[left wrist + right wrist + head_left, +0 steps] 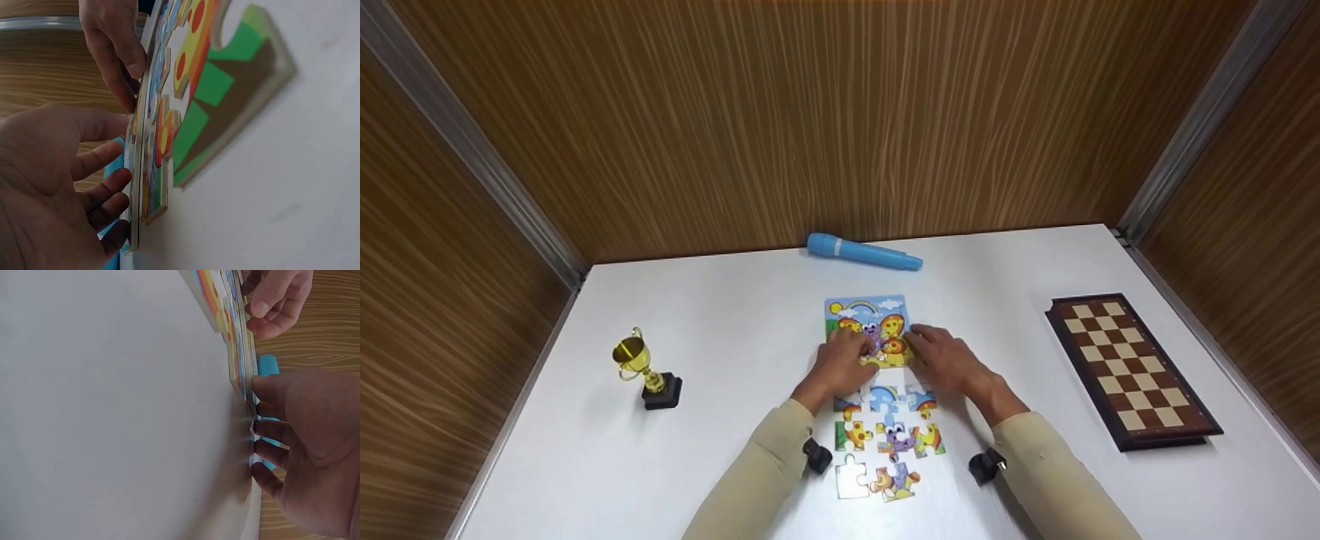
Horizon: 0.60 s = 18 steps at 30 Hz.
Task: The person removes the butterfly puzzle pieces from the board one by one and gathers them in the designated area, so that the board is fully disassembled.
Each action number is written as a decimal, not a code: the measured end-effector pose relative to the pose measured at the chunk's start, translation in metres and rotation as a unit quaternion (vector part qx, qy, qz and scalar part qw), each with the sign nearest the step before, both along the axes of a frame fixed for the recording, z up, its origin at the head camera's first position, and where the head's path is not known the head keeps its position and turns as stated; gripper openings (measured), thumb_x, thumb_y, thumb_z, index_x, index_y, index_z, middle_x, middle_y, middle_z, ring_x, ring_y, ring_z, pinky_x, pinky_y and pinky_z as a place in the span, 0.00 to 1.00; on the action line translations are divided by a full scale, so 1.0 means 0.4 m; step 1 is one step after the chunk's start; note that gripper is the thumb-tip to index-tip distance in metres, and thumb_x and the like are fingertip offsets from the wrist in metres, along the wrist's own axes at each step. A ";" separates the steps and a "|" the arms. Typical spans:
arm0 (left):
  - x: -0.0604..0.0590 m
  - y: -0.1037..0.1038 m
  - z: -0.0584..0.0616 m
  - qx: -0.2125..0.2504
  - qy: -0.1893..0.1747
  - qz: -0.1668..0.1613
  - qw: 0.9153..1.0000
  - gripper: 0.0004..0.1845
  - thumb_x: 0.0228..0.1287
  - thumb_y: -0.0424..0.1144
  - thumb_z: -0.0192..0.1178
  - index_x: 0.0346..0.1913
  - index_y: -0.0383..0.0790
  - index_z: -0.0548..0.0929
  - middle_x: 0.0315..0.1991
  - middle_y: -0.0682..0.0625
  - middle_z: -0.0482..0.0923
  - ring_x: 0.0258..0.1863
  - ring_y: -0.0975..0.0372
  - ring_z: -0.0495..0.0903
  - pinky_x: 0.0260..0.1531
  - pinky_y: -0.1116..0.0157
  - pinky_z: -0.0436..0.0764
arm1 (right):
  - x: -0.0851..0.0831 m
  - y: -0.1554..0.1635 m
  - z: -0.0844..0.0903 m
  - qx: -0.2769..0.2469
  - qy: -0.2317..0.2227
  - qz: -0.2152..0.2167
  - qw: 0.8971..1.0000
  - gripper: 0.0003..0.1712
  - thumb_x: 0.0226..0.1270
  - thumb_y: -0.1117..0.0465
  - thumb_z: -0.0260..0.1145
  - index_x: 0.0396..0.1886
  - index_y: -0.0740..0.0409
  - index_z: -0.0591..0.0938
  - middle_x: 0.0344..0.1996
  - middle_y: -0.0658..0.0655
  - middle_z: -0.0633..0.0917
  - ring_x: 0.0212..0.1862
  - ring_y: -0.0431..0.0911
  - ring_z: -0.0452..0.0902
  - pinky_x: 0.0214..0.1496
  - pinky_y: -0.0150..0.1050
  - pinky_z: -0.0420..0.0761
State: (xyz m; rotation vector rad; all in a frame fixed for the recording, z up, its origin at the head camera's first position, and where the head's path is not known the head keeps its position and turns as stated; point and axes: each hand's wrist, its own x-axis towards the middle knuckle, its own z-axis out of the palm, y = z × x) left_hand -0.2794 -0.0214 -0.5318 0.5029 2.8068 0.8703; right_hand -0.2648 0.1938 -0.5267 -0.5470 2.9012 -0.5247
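A butterfly picture board [871, 306] lies flat, with a sun, rainbow and clouds printed along its top. My left hand [841, 365] reaches over its lower left part; in the left wrist view the fingers [107, 188] are spread, tips at the board. At the lower right edge is my right hand [947, 362], its thumb at the board and its fingertips [264, 473] on the table. Loose jigsaw pieces lie in rows below the board, among them a rainbow piece [883, 397], a purple face piece [897, 441] and a green-cornered piece [225, 90].
A gold trophy cup [652, 379] on a black base stands at the left. The blue toy microphone [870, 253] lies at the back near the wood-grain wall [840, 112]. To the right is a chessboard [1132, 367]. A blank white piece [852, 480] lies nearest the front.
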 end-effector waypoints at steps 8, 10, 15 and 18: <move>-0.018 0.023 0.006 -0.033 -0.003 -0.011 0.999 0.25 0.65 0.50 0.58 0.63 0.49 0.75 0.60 0.48 0.69 0.63 0.54 0.64 0.60 0.50 0.61 | -0.003 0.002 -0.003 0.008 0.003 -0.009 1.000 0.30 0.74 0.52 0.53 0.73 0.55 0.64 0.73 0.60 0.63 0.74 0.59 0.56 0.68 0.62 0.62; -0.023 0.029 0.007 -0.044 0.003 -0.012 0.999 0.25 0.65 0.50 0.58 0.64 0.50 0.75 0.59 0.48 0.70 0.62 0.54 0.64 0.57 0.49 0.62 | -0.003 0.002 -0.004 0.009 0.002 -0.010 1.000 0.30 0.74 0.52 0.53 0.73 0.55 0.64 0.73 0.60 0.63 0.74 0.60 0.56 0.67 0.63 0.62; -0.033 0.042 0.006 -0.043 0.010 -0.006 0.999 0.20 0.65 0.49 0.59 0.58 0.52 0.79 0.54 0.48 0.72 0.60 0.54 0.64 0.56 0.46 0.62 | -0.002 -0.002 -0.005 0.016 0.006 -0.010 1.000 0.30 0.74 0.53 0.54 0.72 0.55 0.65 0.72 0.60 0.64 0.73 0.60 0.58 0.66 0.62 0.64; -0.036 0.047 0.005 -0.036 0.009 0.005 0.999 0.17 0.63 0.48 0.61 0.54 0.52 0.81 0.53 0.49 0.74 0.61 0.54 0.64 0.56 0.45 0.60 | -0.003 -0.005 -0.003 0.024 0.010 -0.006 1.000 0.30 0.74 0.52 0.54 0.72 0.56 0.65 0.72 0.60 0.64 0.73 0.60 0.58 0.66 0.62 0.65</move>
